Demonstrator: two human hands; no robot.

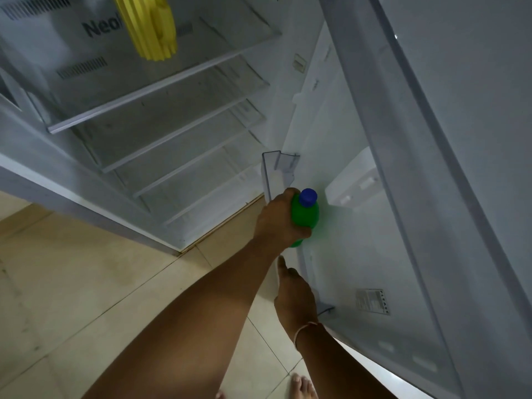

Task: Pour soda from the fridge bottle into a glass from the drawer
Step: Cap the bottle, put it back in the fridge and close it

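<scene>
1. While you stand at the open fridge [161,116], your left hand [280,218] is wrapped around the green soda bottle [306,216], fingers closed on its body just below the neck.
2. Your bottle has a blue cap [308,196] screwed on, and it sits upright at the inner side of the fridge door [374,226], by the clear door bin [277,174].
3. Your right hand [293,295] rests against the lower edge of that door with the fingers stretched out and pointing up toward the bottle; it holds nothing. Whether the fingertips press a lower door bin or only the door lining, you cannot tell from this angle.
4. Your right wrist carries a thin pale band [306,329].
5. Behind your arms, the fridge's glass shelves [149,90] lie bare, stepped one under another.
6. Up at the top of your view, a yellow ridged object [146,24] hangs in front of the fridge interior; what it is stays unclear.
7. Below you, beige floor tiles [86,269] spread out, and your bare toes [302,384] show at the bottom edge.
</scene>
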